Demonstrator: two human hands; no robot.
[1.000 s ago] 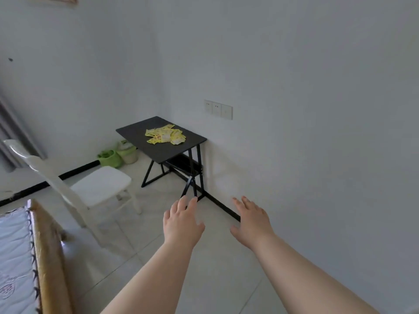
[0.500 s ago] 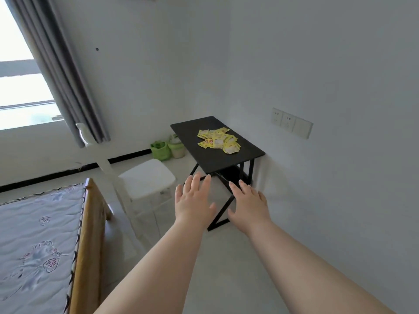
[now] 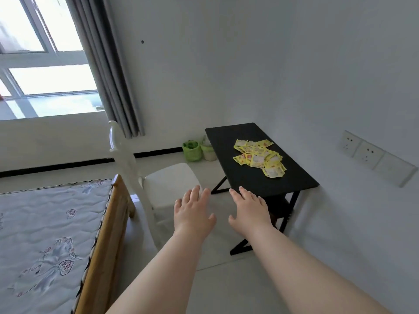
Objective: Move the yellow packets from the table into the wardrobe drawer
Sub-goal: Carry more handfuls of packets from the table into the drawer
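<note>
Fingers (image 3: 205,197) of the left hand (image 3: 192,214) and right hand (image 3: 249,211) are spread and empty, short of the surface (image 3: 233,180); its loose yellow packets (image 3: 258,157), heaped toward the right edge, could slide off under a hasty scoop.

Two hands (image 3: 192,214); one table (image 3: 226,143); one chair (image 3: 172,182); two pots (image 3: 191,151); three wall plates (image 3: 368,155)

Bright daylight from window (image 3: 45,64), wide-angle edge distortion

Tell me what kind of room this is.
Probably a bedroom: a bed with a bare mattress, a curtained window, and a chair by a small table holding packets.
</note>
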